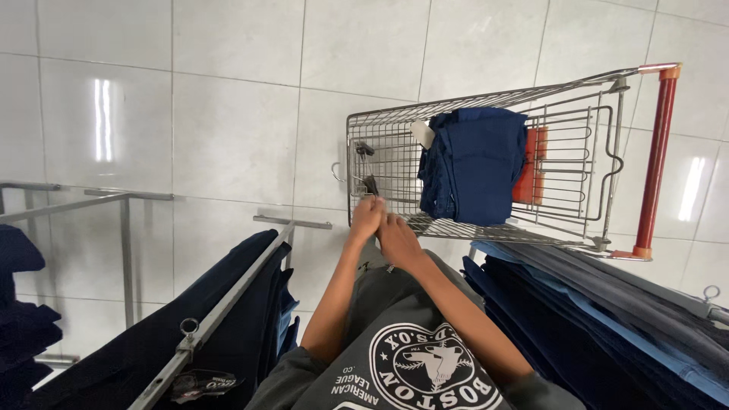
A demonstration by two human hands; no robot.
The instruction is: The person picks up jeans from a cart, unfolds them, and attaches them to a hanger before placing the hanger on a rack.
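Observation:
My left hand [367, 218] and my right hand [396, 239] meet, fingers closed, at the near rim of a wire shopping cart [486, 97]. A dark grey garment [373, 285] hangs from them between my forearms, down to my grey printed sweatshirt. Their fingertips are pressed together, so the exact grip is hidden. Just beyond the hands, inside the cart, lies a dark hanger clip with a metal hook [369, 183]. Further right in the cart is a folded navy blue garment [474, 163] with a white tag.
The cart has a red handle [654, 159] on its right side. A metal rail [220, 304] of dark hung clothes runs at lower left, another rack of navy and light blue clothes [607, 319] at lower right. An empty metal frame [91, 201] stands on the white tiled floor at left.

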